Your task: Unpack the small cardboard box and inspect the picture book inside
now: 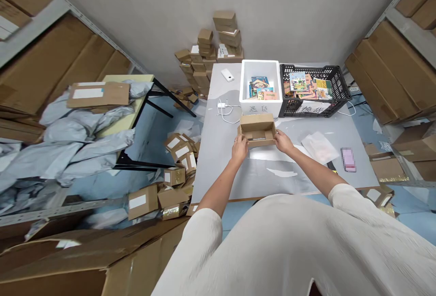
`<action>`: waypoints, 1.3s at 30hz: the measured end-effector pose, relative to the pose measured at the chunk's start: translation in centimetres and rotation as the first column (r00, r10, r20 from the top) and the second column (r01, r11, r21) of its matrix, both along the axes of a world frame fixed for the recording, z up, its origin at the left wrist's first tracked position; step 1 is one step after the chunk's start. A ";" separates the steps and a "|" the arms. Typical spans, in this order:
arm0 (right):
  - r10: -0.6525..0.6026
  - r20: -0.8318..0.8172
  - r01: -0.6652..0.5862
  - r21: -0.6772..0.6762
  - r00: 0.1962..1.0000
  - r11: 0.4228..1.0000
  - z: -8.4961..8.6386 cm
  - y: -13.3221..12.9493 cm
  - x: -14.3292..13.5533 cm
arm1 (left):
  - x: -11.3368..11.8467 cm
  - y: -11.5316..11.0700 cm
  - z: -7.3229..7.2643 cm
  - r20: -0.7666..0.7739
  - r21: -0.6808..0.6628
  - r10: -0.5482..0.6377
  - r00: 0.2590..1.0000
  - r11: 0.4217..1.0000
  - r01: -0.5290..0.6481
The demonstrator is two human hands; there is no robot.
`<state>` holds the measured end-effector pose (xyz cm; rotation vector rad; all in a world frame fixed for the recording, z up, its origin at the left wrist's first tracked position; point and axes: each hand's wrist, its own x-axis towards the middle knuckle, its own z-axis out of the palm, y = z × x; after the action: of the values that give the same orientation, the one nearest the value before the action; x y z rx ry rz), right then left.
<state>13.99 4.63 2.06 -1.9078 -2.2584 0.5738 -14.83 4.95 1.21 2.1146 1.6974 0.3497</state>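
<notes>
Both hands grip an open cardboard box at the middle of the grey table.

The left hand point(240, 144) clasps the near-left corner of the cardboard box point(256, 129), the right hand point(282, 141) the near-right corner, fingers curled over the front wall. At 12 o'clock, just beyond the box, stands a white foam bin point(260, 103); a black crate point(314, 105) touches it at 1 o'clock. A white charger cable point(225, 110) lies at 10 o'clock, a pink pad point(348, 159) at 4 o'clock, well apart. Bare grey table point(218, 169) lies open toward 7 o'clock up to its near edge; small boxes point(177, 160) crowd the floor past the left edge.
</notes>
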 end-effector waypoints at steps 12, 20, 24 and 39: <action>0.015 0.002 -0.015 0.036 1.000 0.999 -1.3 -0.9 1.7 | 2.5 -1.3 -0.3 -0.033 0.100 -0.065 0.997 0.993 0.068; -0.038 -0.007 0.039 0.154 0.999 0.987 0.3 -2.8 6.8 | 8.4 -1.9 1.1 0.032 0.128 -0.221 0.975 0.968 0.215; -0.110 0.039 0.106 0.087 0.993 0.991 1.0 -4.7 10.6 | 12.5 -2.3 1.4 0.037 0.095 -0.296 0.954 0.952 0.292; -0.320 0.209 0.350 -0.125 0.924 0.928 -1.7 -9.9 24.4 | 29.3 -5.0 -1.4 0.079 -0.108 -0.445 0.892 0.886 0.451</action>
<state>38.38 -5.28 0.38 -2.4535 -1.9591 0.5617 14.50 -0.07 -0.17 2.2958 1.1159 0.1522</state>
